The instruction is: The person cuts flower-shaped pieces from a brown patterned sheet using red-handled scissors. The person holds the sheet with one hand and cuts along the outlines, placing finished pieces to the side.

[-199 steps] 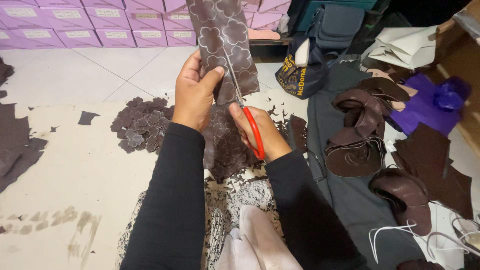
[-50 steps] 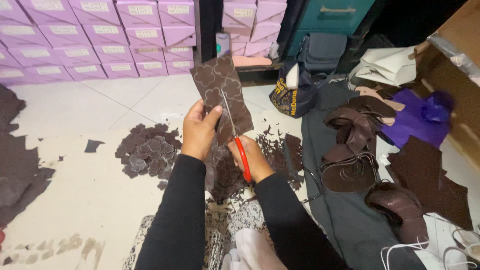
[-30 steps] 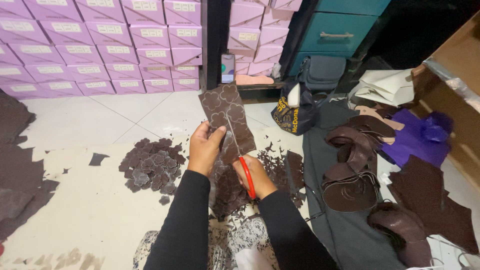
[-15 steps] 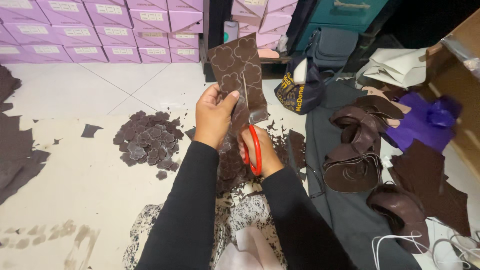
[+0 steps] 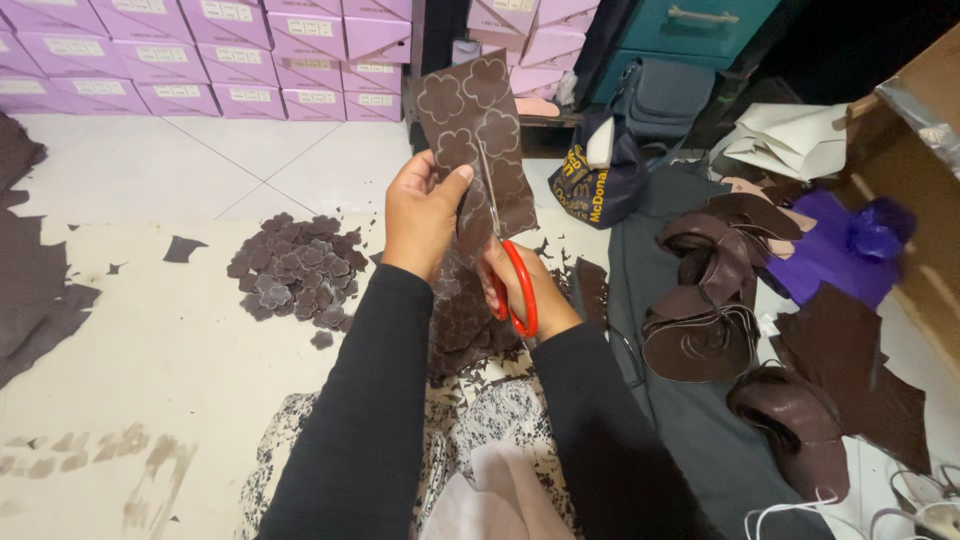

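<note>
We hold a strip of dark brown leather point(image 5: 478, 140) upright in front of us, its face marked with pale flower outlines. Our left hand point(image 5: 425, 212) pinches the strip's left edge, thumb on the front and the other fingers hidden behind it. Our right hand point(image 5: 522, 290) is closed through the handles of the red-handled scissors point(image 5: 505, 262); the blades run up across the strip's middle, and we cannot tell how far apart they stand, since they are thin and seen nearly edge-on. The lower part of the strip, already ragged with cut-outs, hangs down behind our wrists, so its bottom end is hidden.

On the cream floor mat point(image 5: 150, 380) to the left lies a pile of brown flower cut-outs point(image 5: 295, 270), well apart from our hands. A larger brown sheet point(image 5: 35, 280) is cut off by the left edge. Rows of lilac shoe boxes point(image 5: 200, 60) stand along the back. To the right, on a grey cloth point(image 5: 690, 430), lies a heap of curled brown leather pieces point(image 5: 715, 300), with a purple fabric piece point(image 5: 835, 250) beyond and a dark bag point(image 5: 600, 180) behind our hands. A floral garment point(image 5: 480, 440) shows between our black sleeves; its outline is mostly covered.
</note>
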Tool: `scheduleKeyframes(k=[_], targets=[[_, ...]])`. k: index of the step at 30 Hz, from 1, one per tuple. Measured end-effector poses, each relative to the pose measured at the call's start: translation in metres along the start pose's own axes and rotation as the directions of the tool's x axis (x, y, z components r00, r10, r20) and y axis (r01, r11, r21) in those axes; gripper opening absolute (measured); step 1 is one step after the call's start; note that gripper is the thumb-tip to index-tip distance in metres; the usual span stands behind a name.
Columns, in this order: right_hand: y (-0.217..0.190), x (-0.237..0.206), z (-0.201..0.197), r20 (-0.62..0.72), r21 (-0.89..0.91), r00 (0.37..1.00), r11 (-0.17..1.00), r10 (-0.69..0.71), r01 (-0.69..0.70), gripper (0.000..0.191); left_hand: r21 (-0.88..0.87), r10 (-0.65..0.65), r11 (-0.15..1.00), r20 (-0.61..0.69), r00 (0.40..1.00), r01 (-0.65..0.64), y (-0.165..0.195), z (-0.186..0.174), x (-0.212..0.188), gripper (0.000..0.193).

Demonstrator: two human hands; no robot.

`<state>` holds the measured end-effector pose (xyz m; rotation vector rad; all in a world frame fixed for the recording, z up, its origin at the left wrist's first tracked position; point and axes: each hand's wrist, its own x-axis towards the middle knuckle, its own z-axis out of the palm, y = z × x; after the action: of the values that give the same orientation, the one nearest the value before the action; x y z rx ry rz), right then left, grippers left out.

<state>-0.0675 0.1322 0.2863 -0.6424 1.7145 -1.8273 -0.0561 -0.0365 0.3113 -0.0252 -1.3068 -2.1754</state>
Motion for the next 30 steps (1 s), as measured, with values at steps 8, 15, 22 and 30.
scheduleKeyframes(k=[8, 15, 22, 30], targets=[[0.017, 0.008, 0.004, -0.096, 0.017, 0.993, 0.997, -0.069, 0.071, 0.037, -0.091, -0.020, 0.996, -0.005, 1.000, 0.020, -0.001, 0.005, 0.000, 0.024], [0.020, 0.011, -0.005, -0.115, 0.045, 0.992, 0.997, -0.060, 0.065, 0.038, -0.054, -0.017, 0.998, 0.031, 0.999, 0.019, -0.003, 0.010, -0.001, 0.024], [0.007, 0.006, 0.004, -0.036, 0.096, 0.999, 0.995, -0.009, 0.012, 0.045, -0.103, -0.026, 0.994, -0.031, 0.999, 0.023, -0.008, 0.009, 0.000, 0.024], [-0.012, -0.003, 0.010, -0.045, -0.069, 0.999, 0.998, -0.009, 0.006, 0.054, -0.111, -0.007, 0.994, -0.008, 1.000, 0.006, -0.001, 0.003, 0.001, 0.023]])
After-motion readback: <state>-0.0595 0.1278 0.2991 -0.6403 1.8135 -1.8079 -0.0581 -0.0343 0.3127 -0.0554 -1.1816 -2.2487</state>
